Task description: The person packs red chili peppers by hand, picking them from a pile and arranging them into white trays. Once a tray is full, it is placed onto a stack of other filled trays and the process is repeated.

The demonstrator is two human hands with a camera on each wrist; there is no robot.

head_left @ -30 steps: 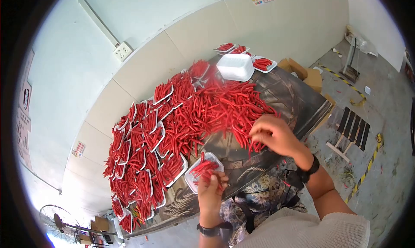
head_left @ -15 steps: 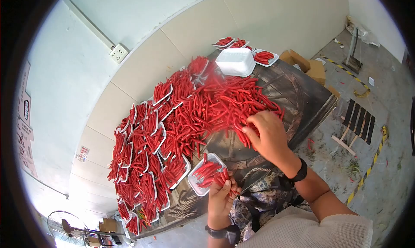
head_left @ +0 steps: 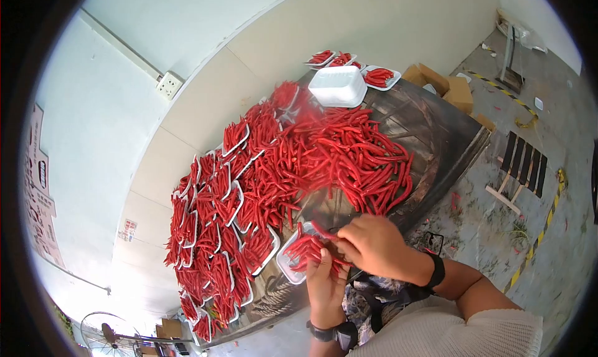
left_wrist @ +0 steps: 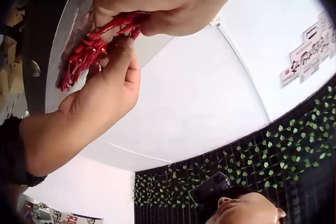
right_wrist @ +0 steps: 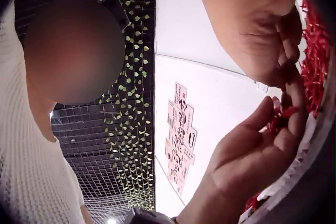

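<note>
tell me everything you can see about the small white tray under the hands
The white tray is shallow, rectangular with rounded corners, looks like foam. It lies near the front edge of the dark table, beside filled trays. Long red chillies fill it. The left hand grips those at its near end; the right hand pinches some over its right side.

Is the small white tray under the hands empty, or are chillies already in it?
Not empty: red chillies lie inside the white tray; its bare rim shows beside them.
</note>
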